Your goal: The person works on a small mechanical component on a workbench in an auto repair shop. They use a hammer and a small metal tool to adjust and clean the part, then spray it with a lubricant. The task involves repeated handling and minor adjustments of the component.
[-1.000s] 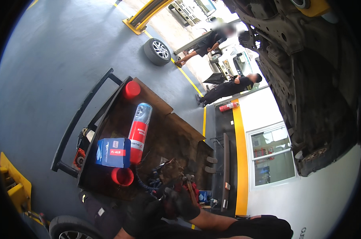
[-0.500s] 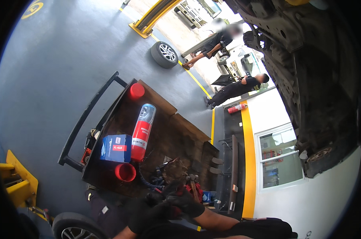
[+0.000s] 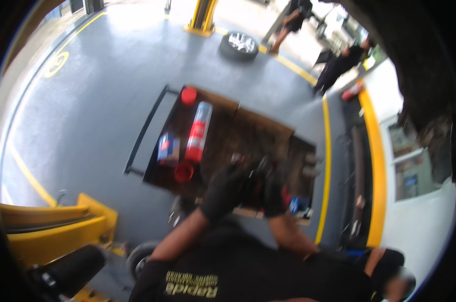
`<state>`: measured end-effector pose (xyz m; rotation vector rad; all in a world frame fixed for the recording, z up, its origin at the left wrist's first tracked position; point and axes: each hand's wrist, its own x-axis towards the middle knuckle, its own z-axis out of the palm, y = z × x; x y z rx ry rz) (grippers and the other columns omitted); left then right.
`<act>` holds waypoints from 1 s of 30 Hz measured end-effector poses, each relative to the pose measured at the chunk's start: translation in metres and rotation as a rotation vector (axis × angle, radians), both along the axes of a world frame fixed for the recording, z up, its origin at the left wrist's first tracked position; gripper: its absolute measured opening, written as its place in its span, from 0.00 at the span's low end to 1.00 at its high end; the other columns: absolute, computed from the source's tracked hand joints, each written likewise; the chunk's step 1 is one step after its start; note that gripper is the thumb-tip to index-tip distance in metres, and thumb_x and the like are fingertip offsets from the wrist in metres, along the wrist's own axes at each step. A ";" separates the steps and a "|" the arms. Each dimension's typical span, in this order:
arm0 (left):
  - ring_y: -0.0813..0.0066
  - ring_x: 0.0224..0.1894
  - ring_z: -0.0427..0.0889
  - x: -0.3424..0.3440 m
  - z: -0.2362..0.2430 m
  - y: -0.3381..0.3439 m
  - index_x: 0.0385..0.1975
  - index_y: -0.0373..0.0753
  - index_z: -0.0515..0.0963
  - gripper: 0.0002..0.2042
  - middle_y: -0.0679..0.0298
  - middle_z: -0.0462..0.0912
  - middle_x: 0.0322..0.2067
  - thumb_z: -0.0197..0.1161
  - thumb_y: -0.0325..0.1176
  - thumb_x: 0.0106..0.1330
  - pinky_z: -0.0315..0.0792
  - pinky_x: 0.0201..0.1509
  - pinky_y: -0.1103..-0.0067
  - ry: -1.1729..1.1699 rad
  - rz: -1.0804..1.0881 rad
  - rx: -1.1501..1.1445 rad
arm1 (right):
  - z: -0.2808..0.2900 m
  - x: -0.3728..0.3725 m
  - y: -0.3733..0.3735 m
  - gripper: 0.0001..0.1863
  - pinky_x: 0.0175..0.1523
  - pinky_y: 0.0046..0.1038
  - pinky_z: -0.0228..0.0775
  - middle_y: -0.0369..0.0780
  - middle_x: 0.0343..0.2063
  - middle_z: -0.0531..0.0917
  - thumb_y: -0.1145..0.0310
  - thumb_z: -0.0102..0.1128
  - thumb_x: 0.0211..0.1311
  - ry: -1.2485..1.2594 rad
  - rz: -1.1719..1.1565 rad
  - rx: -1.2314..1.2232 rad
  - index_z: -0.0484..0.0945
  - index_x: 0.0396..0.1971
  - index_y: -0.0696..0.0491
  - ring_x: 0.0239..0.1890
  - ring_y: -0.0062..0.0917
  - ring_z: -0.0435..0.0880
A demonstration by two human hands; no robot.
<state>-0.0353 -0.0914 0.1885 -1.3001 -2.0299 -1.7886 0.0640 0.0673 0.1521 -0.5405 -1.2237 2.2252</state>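
My left hand (image 3: 223, 187) and my right hand (image 3: 273, 194), both in black gloves, are close together over a brown-topped trolley (image 3: 263, 126). Both look closed around a small dark object (image 3: 254, 177), too blurred to name. Beyond them on the trolley lie a red and silver spray can (image 3: 198, 132), a blue box (image 3: 166, 149), an upturned red cap (image 3: 188, 95) and an open red cap (image 3: 183, 172). Dark and red items lie partly hidden around my hands.
A yellow lift post (image 3: 200, 17) and loose wheel (image 3: 238, 46) stand beyond. Two people (image 3: 293, 17) (image 3: 341, 68) are at the back, another person (image 3: 389, 272) at lower right. A yellow lift arm (image 3: 52, 219) is lower left, a dark car underbody (image 3: 422, 90) upper right.
My view has tilted downward, bringing more of my shirt and arms into sight. My closed hands now appear higher in the picture, over the trolley, and motion blurs them.
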 end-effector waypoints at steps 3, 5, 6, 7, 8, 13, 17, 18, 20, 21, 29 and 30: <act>0.55 0.41 0.86 -0.004 0.014 -0.003 0.36 0.39 0.83 0.10 0.55 0.84 0.40 0.76 0.23 0.57 0.82 0.45 0.67 -0.046 -0.017 -0.004 | 0.021 0.005 0.067 0.17 0.58 0.33 0.80 0.39 0.46 0.86 0.54 0.51 0.86 0.338 0.135 -0.203 0.82 0.56 0.50 0.47 0.26 0.86; 0.62 0.37 0.87 0.007 0.027 0.000 0.32 0.37 0.80 0.10 0.56 0.84 0.38 0.76 0.19 0.56 0.81 0.42 0.73 -0.125 -0.045 0.099 | 0.027 0.027 0.115 0.21 0.62 0.39 0.81 0.43 0.49 0.87 0.53 0.51 0.85 0.393 0.110 -0.194 0.81 0.61 0.51 0.50 0.32 0.89; 0.64 0.35 0.87 0.010 0.032 0.005 0.31 0.37 0.80 0.11 0.57 0.84 0.37 0.76 0.18 0.56 0.81 0.41 0.74 -0.157 -0.056 0.131 | 0.044 0.035 0.111 0.21 0.63 0.42 0.80 0.44 0.51 0.87 0.53 0.50 0.85 0.437 0.144 -0.255 0.81 0.62 0.52 0.52 0.34 0.88; 0.67 0.34 0.87 0.001 0.038 0.003 0.31 0.36 0.79 0.11 0.57 0.84 0.37 0.76 0.17 0.56 0.81 0.39 0.76 -0.186 -0.082 0.161 | 0.069 0.039 0.091 0.22 0.65 0.44 0.80 0.46 0.53 0.87 0.53 0.50 0.85 0.487 0.165 -0.309 0.80 0.62 0.53 0.55 0.37 0.88; 0.73 0.34 0.86 0.004 0.041 0.010 0.31 0.35 0.78 0.11 0.58 0.84 0.38 0.76 0.17 0.57 0.80 0.38 0.77 -0.171 -0.088 0.175 | 0.082 0.051 0.084 0.22 0.67 0.47 0.79 0.47 0.55 0.87 0.54 0.49 0.85 0.513 0.193 -0.357 0.80 0.63 0.54 0.58 0.39 0.87; 0.72 0.38 0.86 0.027 0.060 0.029 0.34 0.36 0.79 0.11 0.60 0.83 0.37 0.76 0.16 0.59 0.79 0.42 0.76 -0.231 -0.189 0.215 | 0.048 0.067 0.058 0.25 0.73 0.50 0.73 0.49 0.62 0.83 0.55 0.51 0.83 0.556 0.090 -0.521 0.74 0.70 0.55 0.66 0.41 0.82; 0.68 0.38 0.86 0.034 0.061 0.049 0.35 0.37 0.80 0.12 0.59 0.84 0.37 0.78 0.20 0.58 0.80 0.41 0.74 0.122 -0.240 0.120 | 0.014 0.053 0.032 0.20 0.69 0.43 0.78 0.46 0.59 0.85 0.61 0.55 0.82 0.492 0.084 -0.090 0.78 0.66 0.53 0.62 0.35 0.85; 0.67 0.38 0.87 0.037 0.064 0.050 0.35 0.37 0.81 0.12 0.59 0.84 0.38 0.79 0.21 0.57 0.80 0.41 0.73 0.157 -0.246 0.093 | 0.017 0.048 0.025 0.20 0.68 0.41 0.78 0.45 0.59 0.85 0.62 0.56 0.82 0.450 0.044 0.052 0.78 0.66 0.53 0.61 0.34 0.85; 0.64 0.38 0.87 0.048 0.072 0.047 0.36 0.38 0.83 0.13 0.59 0.85 0.39 0.81 0.24 0.55 0.81 0.41 0.72 0.222 -0.240 0.031 | 0.067 0.046 0.014 0.20 0.67 0.39 0.79 0.43 0.59 0.85 0.63 0.57 0.82 0.291 -0.067 0.259 0.78 0.66 0.53 0.61 0.32 0.85; 0.63 0.38 0.88 0.051 0.074 0.048 0.37 0.38 0.83 0.13 0.59 0.85 0.39 0.81 0.25 0.55 0.81 0.41 0.72 0.227 -0.227 0.024 | 0.078 0.048 0.014 0.20 0.67 0.38 0.79 0.43 0.59 0.85 0.63 0.57 0.82 0.199 -0.106 0.344 0.78 0.66 0.54 0.61 0.31 0.85; 0.64 0.42 0.90 0.058 0.085 0.057 0.36 0.39 0.81 0.14 0.61 0.87 0.38 0.80 0.23 0.54 0.83 0.49 0.70 0.222 -0.171 0.121 | 0.082 0.067 0.040 0.29 0.77 0.45 0.70 0.48 0.71 0.76 0.52 0.43 0.88 0.796 0.283 -0.397 0.71 0.74 0.57 0.72 0.40 0.78; 0.64 0.42 0.90 0.056 0.085 0.057 0.38 0.38 0.81 0.16 0.61 0.87 0.38 0.81 0.23 0.53 0.84 0.50 0.70 0.262 -0.161 0.112 | 0.088 0.070 0.039 0.28 0.76 0.43 0.72 0.47 0.70 0.78 0.55 0.48 0.86 0.793 0.298 -0.433 0.70 0.74 0.57 0.71 0.38 0.79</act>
